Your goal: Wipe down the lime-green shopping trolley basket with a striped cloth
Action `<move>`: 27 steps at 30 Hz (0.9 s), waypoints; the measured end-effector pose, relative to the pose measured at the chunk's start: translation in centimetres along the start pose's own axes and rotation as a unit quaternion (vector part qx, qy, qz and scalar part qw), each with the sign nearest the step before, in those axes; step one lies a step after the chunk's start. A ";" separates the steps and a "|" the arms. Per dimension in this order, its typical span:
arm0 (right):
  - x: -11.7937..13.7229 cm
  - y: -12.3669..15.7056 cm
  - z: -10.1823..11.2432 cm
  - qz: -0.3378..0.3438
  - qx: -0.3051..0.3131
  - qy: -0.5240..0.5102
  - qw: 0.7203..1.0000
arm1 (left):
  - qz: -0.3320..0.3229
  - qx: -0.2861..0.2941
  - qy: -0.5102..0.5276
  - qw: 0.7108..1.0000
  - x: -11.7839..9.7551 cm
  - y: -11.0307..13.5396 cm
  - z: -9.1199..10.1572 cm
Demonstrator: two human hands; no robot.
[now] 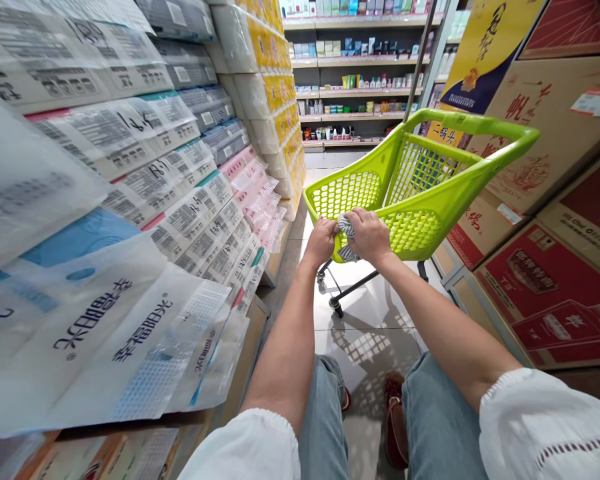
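Note:
A bright green plastic shopping cart (420,233) with a mesh basket stands in front of me. My left hand (323,241) is closed over the basket rim at its near left corner. Right beside it, my right hand (369,235) is closed around a grey-and-white striped cloth (348,253), pressed against the same rim. Part of the cloth hangs below my right fingers, and another fold shows between the two hands. The palms and most fingertips are hidden.
Stacked paper packs (180,200) line the left side close to my arm, with yellow-and-white packs (265,100) beyond. Cardboard cartons (555,280) are piled at the right, near the cart. Shelves of bottles and boxes (355,87) stand at the back. The tiled floor (337,347) runs between.

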State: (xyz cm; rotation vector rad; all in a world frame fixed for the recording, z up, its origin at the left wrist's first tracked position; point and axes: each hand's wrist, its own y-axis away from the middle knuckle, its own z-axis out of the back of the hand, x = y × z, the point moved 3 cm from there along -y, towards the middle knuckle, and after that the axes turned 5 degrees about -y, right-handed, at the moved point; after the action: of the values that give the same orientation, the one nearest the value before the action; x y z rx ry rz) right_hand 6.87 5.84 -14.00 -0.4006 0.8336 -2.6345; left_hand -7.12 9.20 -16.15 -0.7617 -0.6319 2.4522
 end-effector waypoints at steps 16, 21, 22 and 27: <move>-3.8 -1.3 2.3 -0.067 -0.017 -0.034 0.997 | -0.023 0.004 0.027 0.999 0.9 -0.2 0.2; -3.5 -0.4 1.7 -0.018 -0.026 -0.071 0.997 | -0.021 0.003 -0.001 1.000 0.9 -0.3 0.5; -3.5 0.0 1.6 -0.003 -0.030 -0.081 0.996 | -0.025 0.002 -0.012 1.000 0.7 -0.3 0.5; -2.8 1.8 1.0 0.062 -0.045 -0.093 0.993 | 0.011 -0.015 -0.067 0.998 -0.8 -0.3 0.1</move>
State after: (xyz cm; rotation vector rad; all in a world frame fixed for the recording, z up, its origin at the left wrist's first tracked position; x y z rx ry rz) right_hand 10.18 5.15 -14.75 -0.5875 0.8881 -2.4097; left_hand -6.51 8.88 -15.57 -0.6219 -0.7158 2.5360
